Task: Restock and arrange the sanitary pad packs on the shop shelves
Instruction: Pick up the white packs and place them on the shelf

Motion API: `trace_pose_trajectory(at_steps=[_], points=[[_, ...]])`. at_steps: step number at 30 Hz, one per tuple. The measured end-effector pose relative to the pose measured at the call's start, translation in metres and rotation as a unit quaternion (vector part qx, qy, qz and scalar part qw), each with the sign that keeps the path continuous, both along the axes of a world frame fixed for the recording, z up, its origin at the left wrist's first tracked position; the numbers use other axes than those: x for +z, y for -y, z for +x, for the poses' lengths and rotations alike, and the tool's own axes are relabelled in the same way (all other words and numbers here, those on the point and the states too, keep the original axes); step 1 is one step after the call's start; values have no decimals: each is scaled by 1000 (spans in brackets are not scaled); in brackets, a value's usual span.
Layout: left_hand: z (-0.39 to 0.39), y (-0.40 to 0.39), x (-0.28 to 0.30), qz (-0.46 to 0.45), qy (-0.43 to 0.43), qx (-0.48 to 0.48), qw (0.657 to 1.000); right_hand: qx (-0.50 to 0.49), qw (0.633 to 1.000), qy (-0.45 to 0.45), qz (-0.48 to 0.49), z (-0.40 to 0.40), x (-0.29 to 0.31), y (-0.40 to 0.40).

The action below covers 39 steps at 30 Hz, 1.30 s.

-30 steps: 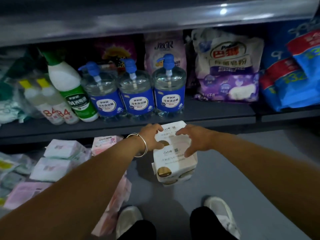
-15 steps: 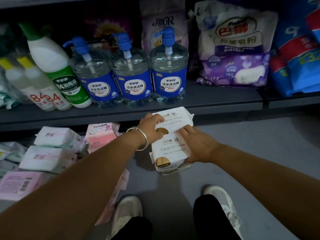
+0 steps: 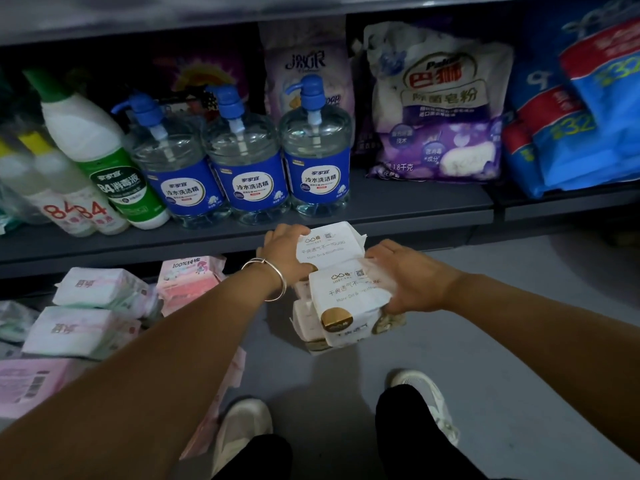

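Observation:
A stack of white sanitary pad packs with gold circles stands on the grey floor in front of the shelf. My left hand, with a silver bangle on the wrist, grips the far upper pack at its left side. My right hand curls over the right side of the nearer pack. More packs lie below these two. Pink and white pad packs lie in rows at the lower left, with a pink pack beside them.
The grey shelf above carries three blue-labelled pump bottles, a green-and-white disinfectant bottle, a purple detergent bag and blue packs. My two white shoes stand below on the floor.
Both hands and the stack have shifted slightly; the right hand has slid further over the nearer pack, while the left keeps its grip on the far pack. The camera has moved closer.

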<state>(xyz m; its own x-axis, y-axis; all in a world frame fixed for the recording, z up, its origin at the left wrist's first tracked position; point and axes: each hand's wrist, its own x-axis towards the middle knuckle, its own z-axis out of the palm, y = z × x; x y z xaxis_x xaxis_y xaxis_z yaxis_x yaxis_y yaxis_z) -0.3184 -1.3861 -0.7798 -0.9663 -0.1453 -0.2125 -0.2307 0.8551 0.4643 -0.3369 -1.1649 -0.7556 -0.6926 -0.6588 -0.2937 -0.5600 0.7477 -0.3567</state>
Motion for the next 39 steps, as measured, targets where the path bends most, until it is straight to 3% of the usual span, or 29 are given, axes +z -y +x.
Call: trace_pose_trajectory(at_steps=[3,8,15,25,34,39], points=[[-3,0,-3,19,16,13,1000,-41,999,11,-14,-6,7,-17],[-9,-2,-13,-40,44,-32,998,-86,996,21,-26,-20,10,-31],[-11,-2,1,-14,50,-71,996,-103,991,41,-74,-29,28,-27],[-7,4,49,150,117,-91,977,-148,976,74,-144,-31,70,-24],[-7,1,-3,-35,110,-61,991,-188,970,55,-148,-53,76,-31],[-15,-5,-28,-65,94,-7,993,-199,966,62,-156,-64,62,-28]])
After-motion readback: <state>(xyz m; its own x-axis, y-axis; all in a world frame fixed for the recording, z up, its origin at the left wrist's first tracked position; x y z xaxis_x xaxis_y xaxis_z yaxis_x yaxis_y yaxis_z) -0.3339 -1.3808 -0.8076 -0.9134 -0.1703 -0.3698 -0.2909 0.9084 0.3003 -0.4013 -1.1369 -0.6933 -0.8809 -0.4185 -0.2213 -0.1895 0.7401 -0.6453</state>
